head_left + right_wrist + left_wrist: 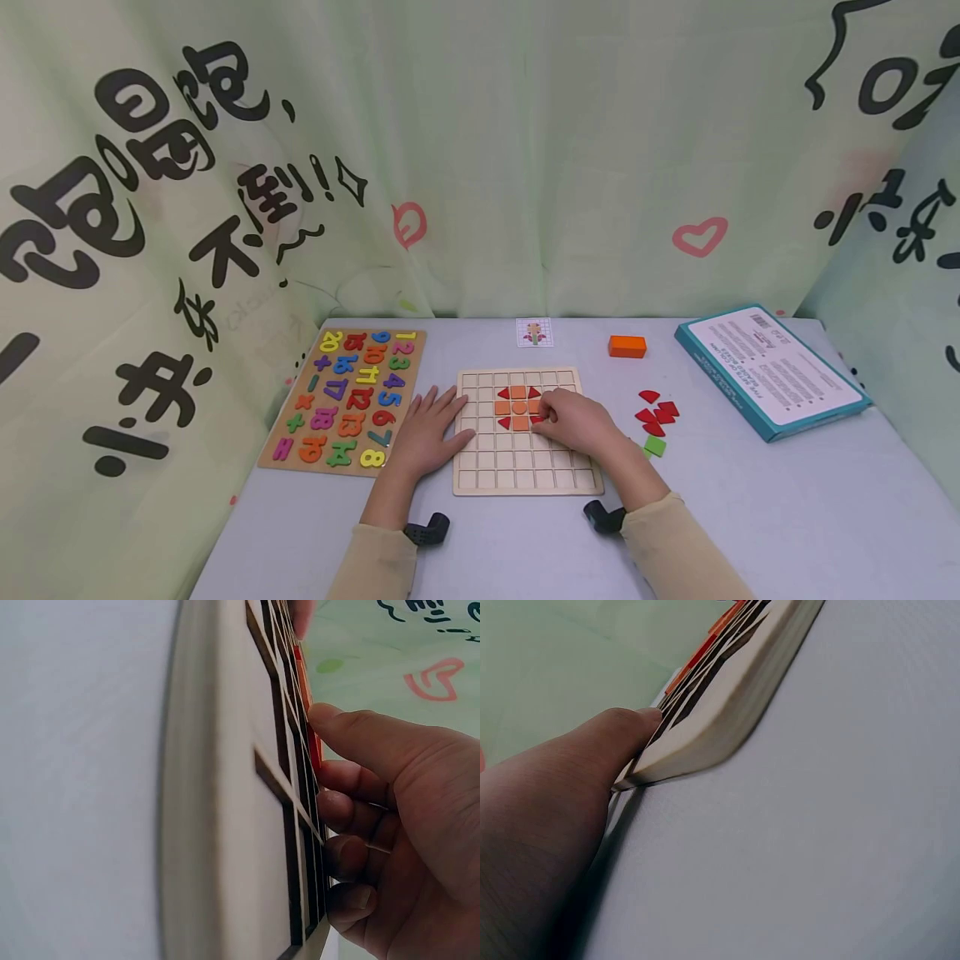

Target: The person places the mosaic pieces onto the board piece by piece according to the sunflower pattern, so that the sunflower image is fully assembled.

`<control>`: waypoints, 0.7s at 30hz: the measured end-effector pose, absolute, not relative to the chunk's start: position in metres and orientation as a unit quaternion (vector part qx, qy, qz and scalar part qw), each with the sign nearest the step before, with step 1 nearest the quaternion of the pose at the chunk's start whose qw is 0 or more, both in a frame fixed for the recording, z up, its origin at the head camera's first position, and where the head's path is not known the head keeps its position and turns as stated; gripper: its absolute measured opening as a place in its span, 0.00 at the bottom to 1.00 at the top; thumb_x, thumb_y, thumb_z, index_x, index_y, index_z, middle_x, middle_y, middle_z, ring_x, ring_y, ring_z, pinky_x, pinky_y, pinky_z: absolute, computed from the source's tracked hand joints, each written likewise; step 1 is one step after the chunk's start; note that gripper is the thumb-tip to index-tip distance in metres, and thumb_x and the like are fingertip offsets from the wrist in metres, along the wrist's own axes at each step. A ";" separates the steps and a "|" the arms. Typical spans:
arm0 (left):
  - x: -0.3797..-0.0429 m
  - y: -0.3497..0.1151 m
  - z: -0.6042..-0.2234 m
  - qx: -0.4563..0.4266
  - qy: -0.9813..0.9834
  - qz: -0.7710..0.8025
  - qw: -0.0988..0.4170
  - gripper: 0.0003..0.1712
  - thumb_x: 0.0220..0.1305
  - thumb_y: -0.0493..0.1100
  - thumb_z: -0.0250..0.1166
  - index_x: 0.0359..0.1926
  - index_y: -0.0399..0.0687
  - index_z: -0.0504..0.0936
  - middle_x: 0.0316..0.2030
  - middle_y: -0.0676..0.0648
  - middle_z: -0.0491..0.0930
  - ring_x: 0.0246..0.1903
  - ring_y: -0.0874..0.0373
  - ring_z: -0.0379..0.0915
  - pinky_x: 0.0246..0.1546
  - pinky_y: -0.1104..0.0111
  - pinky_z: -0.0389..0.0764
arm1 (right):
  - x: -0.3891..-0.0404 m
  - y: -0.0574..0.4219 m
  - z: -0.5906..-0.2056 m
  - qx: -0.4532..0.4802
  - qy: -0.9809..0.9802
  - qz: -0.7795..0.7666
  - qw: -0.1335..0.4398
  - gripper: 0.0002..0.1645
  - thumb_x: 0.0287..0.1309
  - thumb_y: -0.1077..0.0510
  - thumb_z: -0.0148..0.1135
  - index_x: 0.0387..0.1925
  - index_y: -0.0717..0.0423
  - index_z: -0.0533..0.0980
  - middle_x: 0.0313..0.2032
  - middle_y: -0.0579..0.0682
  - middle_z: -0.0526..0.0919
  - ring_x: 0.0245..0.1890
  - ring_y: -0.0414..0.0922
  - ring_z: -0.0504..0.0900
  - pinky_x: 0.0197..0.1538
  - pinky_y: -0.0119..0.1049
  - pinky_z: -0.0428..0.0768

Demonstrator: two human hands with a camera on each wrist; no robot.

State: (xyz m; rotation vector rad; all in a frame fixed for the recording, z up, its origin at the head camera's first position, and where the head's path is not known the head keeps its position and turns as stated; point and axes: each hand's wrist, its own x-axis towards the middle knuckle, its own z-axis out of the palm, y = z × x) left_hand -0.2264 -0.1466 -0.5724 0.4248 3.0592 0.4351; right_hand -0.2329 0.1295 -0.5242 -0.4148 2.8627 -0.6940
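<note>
A wooden grid board (pixel 525 479) lies on the table, with orange squares and red pieces set in its upper middle cells. My left hand (pixel 429 435) rests at the board's left edge, fingers spread, and its thumb (pixel 634 724) presses on the rim. Over the board's right half, my right hand (pixel 581 423) has curled fingers and pinches a red piece (pixel 314 746) between thumb and forefinger, down at the grid. That piece is mostly covered by the fingertips. Several loose red pieces (pixel 650 416) and green squares (pixel 656 447) lie to the right of this hand.
Left of the board lies a number puzzle board (pixel 341 408), partly behind my left hand. A small picture card (pixel 535 332) and an orange block (pixel 627 347) sit towards the back. A teal-edged box (pixel 772 371) occupies the right rear of the table.
</note>
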 end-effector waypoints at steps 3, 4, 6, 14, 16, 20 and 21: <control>-0.227 -0.147 -0.573 0.137 0.981 0.138 0.010 0.41 0.65 0.72 0.52 0.74 0.66 0.62 0.76 0.54 0.57 0.78 0.48 0.43 0.78 0.49 0.43 | -0.233 0.130 -0.525 -0.137 0.958 -0.239 0.083 0.16 0.54 0.44 0.72 0.27 0.47 0.74 0.23 0.44 0.72 0.26 0.42 0.70 0.29 0.34 0.66; -0.227 -0.147 -0.573 0.137 0.981 0.137 0.011 0.41 0.65 0.72 0.52 0.74 0.66 0.62 0.76 0.54 0.57 0.78 0.48 0.42 0.78 0.49 0.43 | -0.233 0.131 -0.525 -0.136 0.957 -0.243 0.084 0.16 0.54 0.45 0.72 0.28 0.47 0.74 0.23 0.44 0.72 0.26 0.42 0.71 0.29 0.34 0.66; -0.226 -0.147 -0.573 0.137 0.981 0.137 0.011 0.41 0.65 0.72 0.52 0.74 0.66 0.62 0.76 0.54 0.57 0.78 0.48 0.42 0.78 0.49 0.43 | -0.232 0.133 -0.524 -0.134 0.955 -0.252 0.086 0.14 0.55 0.46 0.72 0.28 0.46 0.75 0.23 0.44 0.72 0.27 0.42 0.71 0.29 0.34 0.67; -0.227 -0.147 -0.573 0.139 0.981 0.138 0.009 0.41 0.64 0.72 0.52 0.74 0.66 0.63 0.76 0.54 0.57 0.78 0.48 0.43 0.78 0.48 0.43 | -0.232 0.149 -0.517 -0.122 0.947 -0.281 0.098 0.09 0.59 0.47 0.68 0.34 0.46 0.79 0.27 0.45 0.75 0.31 0.43 0.73 0.34 0.34 0.73; -0.227 -0.147 -0.573 0.139 0.981 0.137 0.010 0.41 0.64 0.73 0.52 0.74 0.66 0.62 0.76 0.54 0.57 0.78 0.48 0.43 0.78 0.48 0.43 | -0.232 0.157 -0.515 -0.118 0.948 -0.279 0.101 0.09 0.59 0.47 0.68 0.35 0.46 0.78 0.28 0.45 0.75 0.32 0.43 0.73 0.35 0.34 0.74; -0.227 -0.147 -0.573 0.139 0.981 0.137 0.009 0.41 0.65 0.73 0.52 0.74 0.66 0.62 0.76 0.54 0.56 0.78 0.49 0.42 0.78 0.49 0.43 | -0.232 0.176 -0.510 -0.102 0.949 -0.277 0.108 0.11 0.60 0.47 0.67 0.40 0.46 0.78 0.31 0.46 0.76 0.35 0.43 0.74 0.34 0.33 0.76; -0.227 -0.147 -0.574 0.138 0.981 0.137 0.008 0.41 0.65 0.73 0.52 0.74 0.66 0.62 0.76 0.55 0.56 0.78 0.49 0.42 0.78 0.49 0.43 | -0.232 0.181 -0.509 -0.095 0.950 -0.276 0.109 0.11 0.60 0.47 0.67 0.40 0.46 0.78 0.32 0.46 0.77 0.35 0.43 0.74 0.34 0.32 0.76</control>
